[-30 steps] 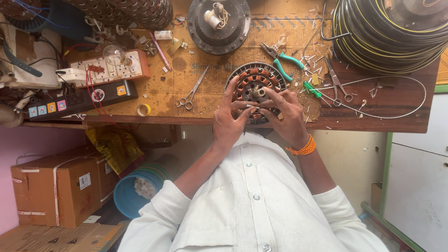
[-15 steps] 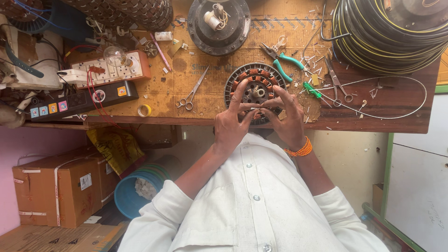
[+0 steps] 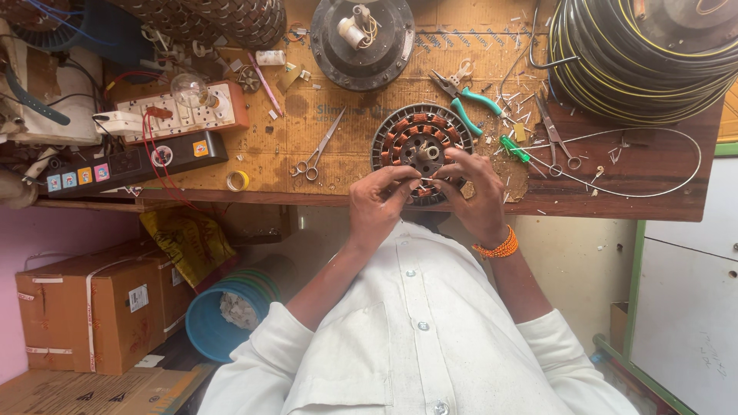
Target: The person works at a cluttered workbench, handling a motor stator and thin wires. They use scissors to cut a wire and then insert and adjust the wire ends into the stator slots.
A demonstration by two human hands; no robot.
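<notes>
Above the stator's (image 3: 419, 146) near rim, left hand (image 3: 377, 207) and right hand (image 3: 477, 196) met, fingertips pinching a thin wire lying crosswise between them

Bare bench between scissors (image 3: 317, 148) and stator (image 3: 419, 146); pliers (image 3: 469, 98) perhaps crowd its right.

The wound motor core (image 3: 419, 146) lies on the workbench (image 3: 646, 165) near its front edge, with both hands (image 3: 384, 204) (image 3: 478, 196) meeting over its near side. Scissors (image 3: 317, 150) lie just left of it and pliers (image 3: 470, 96) just right, beyond it a round motor housing (image 3: 361, 38). A coil of cable (image 3: 638, 58) sits at the bench's far right, a switch board (image 3: 181, 111) at the left.
</notes>
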